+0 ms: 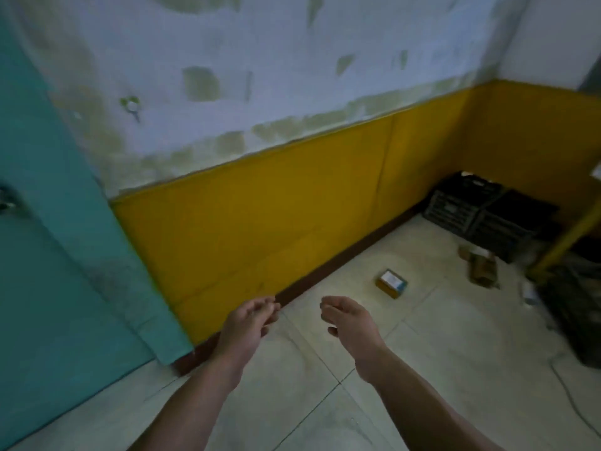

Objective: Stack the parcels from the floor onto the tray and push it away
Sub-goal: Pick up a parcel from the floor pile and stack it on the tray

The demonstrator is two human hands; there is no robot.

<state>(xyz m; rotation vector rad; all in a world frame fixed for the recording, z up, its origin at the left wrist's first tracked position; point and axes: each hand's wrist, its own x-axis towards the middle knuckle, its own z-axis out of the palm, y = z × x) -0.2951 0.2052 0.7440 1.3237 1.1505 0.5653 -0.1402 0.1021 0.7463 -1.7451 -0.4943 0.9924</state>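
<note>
As both are held out at lower centre, left hand (250,323) and right hand (349,320): fingers loosely curled, empty, touching nothing. Parcel (391,283): on floor (422,336), right of centre, apart from hands.

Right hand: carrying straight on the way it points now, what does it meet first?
Probably the yellow wall panel or the dark skirting at its foot; depth is unclear. The right hand is empty, and the small parcel lies right of that line.
</note>
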